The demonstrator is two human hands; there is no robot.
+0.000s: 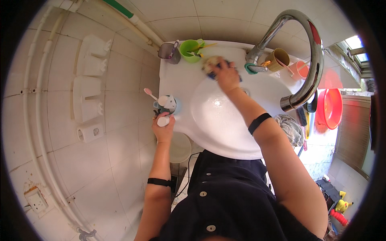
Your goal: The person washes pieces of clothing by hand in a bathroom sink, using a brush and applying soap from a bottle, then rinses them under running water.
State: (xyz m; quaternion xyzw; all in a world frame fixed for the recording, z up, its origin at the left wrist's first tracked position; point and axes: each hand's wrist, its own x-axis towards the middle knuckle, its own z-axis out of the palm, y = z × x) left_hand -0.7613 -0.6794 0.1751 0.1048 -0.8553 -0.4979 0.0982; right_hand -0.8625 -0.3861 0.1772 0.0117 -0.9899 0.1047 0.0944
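Observation:
My left hand [162, 130] is closed around a small white round-topped container [163, 121] at the left side of the sink. Just beyond it stands a light blue cup [179, 105], packed with white tubes or bottles. A pink-headed toothbrush [150, 93] sticks out to the left there. Whether my fingers also grip the cup, I cannot tell. My right hand [226, 74] presses a pale yellow and dark blue cloth [209, 66] against the white sink [217, 120], on the ledge behind the basin. My fingers cover part of the cloth.
Behind the basin stand a purple-grey cup [169, 54], a green cup [189, 50] with brushes, a brown cup [277, 60] and a pink cup [299, 70]. A tall chrome faucet [317, 52] arches over the right side. A grey rag [290, 130] hangs right; a bucket [180, 148] stands below left.

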